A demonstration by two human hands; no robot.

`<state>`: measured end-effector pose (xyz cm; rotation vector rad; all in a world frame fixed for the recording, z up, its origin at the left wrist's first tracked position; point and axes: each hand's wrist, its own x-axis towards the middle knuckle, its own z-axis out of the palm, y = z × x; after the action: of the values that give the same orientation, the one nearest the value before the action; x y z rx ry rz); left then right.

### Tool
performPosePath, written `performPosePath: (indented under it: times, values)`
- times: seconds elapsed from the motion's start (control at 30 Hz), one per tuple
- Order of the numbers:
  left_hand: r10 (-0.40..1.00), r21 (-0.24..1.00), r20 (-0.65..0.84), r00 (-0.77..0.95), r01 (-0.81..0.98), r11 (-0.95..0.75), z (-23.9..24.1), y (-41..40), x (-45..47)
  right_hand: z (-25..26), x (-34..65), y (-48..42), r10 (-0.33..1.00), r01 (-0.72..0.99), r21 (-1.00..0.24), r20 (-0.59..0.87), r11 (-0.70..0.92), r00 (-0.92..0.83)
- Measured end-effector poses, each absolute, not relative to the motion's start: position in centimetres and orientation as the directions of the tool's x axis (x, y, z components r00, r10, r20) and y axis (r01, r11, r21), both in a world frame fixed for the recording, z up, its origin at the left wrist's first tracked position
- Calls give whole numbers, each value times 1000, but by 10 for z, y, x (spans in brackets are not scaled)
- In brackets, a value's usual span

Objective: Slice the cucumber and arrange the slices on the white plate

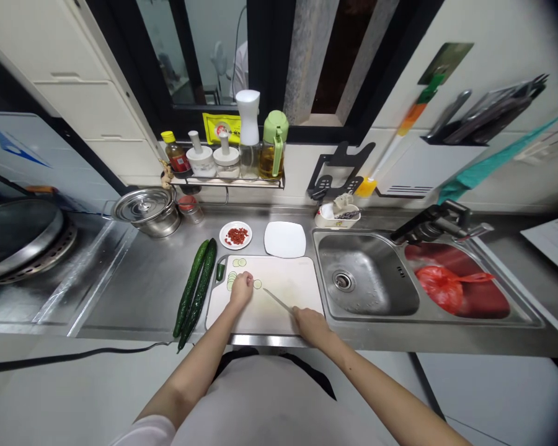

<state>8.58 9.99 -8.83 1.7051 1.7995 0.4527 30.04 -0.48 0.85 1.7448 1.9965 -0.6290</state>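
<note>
Pale green, a lone cucumber slice (257, 284) lies on the white cutting board (279, 322), just right of the left hand (243, 286) and just left of the tip of the knife (279, 300). The left hand's fingers are bunched together; from where I stand I can't tell whether they pinch anything. The right hand (309, 325) is closed around the knife's handle, the blade's long axis slanting forward and leftward to that slice. Other slices (231, 281) sit left of the left hand, near a dark cucumber end (220, 272).

On the steel desk (121, 266), 2 whole cucumbers (203, 295) lie side by side left of the board. Beyond it are a round plate (222, 237) of red chopped bits (237, 236) and a square plate (285, 240). A sink (372, 317) is to the right, a lidded pot (151, 217) back left, and a window (266, 62) rises above a shelf (227, 182) of bottles (249, 124).
</note>
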Motion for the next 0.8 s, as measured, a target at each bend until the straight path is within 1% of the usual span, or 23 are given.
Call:
performPosePath:
  times: [0.1,0.17,0.27,0.37,0.57,0.7,0.8]
  values:
    - [980,615,-197,24,781,104,-87,98,87,3,311,-8,822,989,-108,-550,104,-146]
    - [978,610,-205,29,785,104,-85,97,88,1,317,-7,846,989,-137,-519,61,-124]
    - [975,599,-218,38,794,103,-83,94,90,0,321,3,869,992,-117,-494,-43,-20]
    - [973,572,-229,37,813,104,-79,92,94,0,320,16,871,991,-94,-489,-96,38]
    - [968,524,-248,32,845,106,-70,90,100,-2,314,29,877,992,-79,-478,-93,44]
    - [969,543,-244,28,832,112,-65,90,102,-6,314,31,877,993,-82,-480,-83,34]
    - [971,582,-237,25,804,122,-63,89,103,-9,315,32,873,994,-78,-487,-82,34]
